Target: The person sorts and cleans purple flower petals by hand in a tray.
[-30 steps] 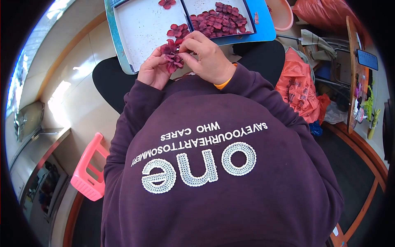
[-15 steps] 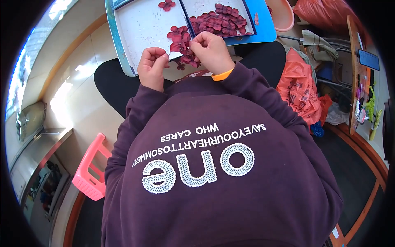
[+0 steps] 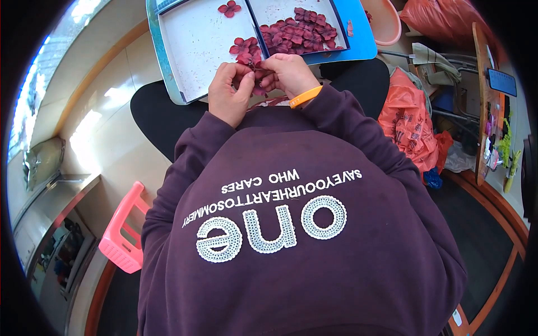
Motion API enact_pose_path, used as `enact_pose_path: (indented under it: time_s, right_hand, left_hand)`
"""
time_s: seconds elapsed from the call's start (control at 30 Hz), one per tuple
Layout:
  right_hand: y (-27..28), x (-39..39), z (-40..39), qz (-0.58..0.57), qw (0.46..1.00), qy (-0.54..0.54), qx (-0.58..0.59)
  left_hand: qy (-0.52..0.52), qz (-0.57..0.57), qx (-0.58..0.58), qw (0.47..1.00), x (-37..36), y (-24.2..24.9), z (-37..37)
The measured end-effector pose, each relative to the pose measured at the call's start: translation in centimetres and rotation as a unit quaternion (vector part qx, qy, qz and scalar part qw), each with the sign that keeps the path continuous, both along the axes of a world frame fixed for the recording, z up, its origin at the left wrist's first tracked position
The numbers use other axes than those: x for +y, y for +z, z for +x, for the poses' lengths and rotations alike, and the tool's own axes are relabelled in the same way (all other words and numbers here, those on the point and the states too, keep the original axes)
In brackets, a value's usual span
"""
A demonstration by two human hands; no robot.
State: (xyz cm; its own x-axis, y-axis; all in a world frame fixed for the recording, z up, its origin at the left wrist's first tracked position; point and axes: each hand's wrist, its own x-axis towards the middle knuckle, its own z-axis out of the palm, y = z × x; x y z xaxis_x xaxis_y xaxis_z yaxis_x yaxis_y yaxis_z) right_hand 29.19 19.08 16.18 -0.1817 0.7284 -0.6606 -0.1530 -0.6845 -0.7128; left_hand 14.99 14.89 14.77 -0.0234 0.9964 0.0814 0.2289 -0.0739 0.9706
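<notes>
In the head view, my left hand (image 3: 229, 95) and my right hand (image 3: 291, 75) meet at the near edge of a white tray (image 3: 193, 47). Between their pinched fingers is a small cluster of dark red artificial flowers (image 3: 249, 57); part of it hangs down below the fingertips. The fingers cover most of the spot where both hands come together. An orange wristband (image 3: 306, 96) circles my right wrist. One loose dark red flower (image 3: 229, 8) lies farther back in the tray, and a heap of similar flowers (image 3: 297, 32) fills the right compartment.
A blue board (image 3: 361, 33) lies under the tray. To the right are a pink basin (image 3: 384, 22), red plastic bags (image 3: 409, 120) and a folded metal frame (image 3: 443, 70). A pink plastic stool (image 3: 126, 229) stands at the left on the tiled floor.
My left hand has moved right, from a short way off to right beside my right hand at the flower cluster. My right hand has dipped slightly toward my body.
</notes>
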Motion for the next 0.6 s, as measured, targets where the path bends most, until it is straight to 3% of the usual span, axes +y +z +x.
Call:
enact_pose_path:
  time_s: [0.03,0.1,0.17,0.33,0.5,0.6]
  right_hand:
    - [-0.2,-0.1,0.0,-0.001,1.0,0.0,0.0]
    - [-0.9,-0.5,-0.1,0.162,0.982,-0.006,-0.099]
    - [-1.4,-0.6,-0.3,0.321,0.927,-0.011,-0.194]
    - [0.1,-1.2,-0.5,0.457,0.848,0.103,-0.249]
    - [0.0,-1.3,-0.4,0.353,0.906,0.16,-0.173]
    - [-0.3,-1.5,-0.4,0.321,0.929,0.144,-0.115]
  left_hand:
    - [0.0,-0.001,0.0,1.0,0.0,0.0,0.0]
    - [0.012,-0.034,-0.016,0.999,-0.1,-0.1,-0.2]
    - [0.026,-0.067,-0.032,0.997,0.0,-0.1,-0.5]
    - [0.025,-0.005,0.017,1.0,0.1,-0.3,-0.6]
    - [0.025,0.103,0.109,0.988,0.4,0.6,-0.7]
    - [0.028,0.069,0.021,0.997,0.3,1.0,-0.4]
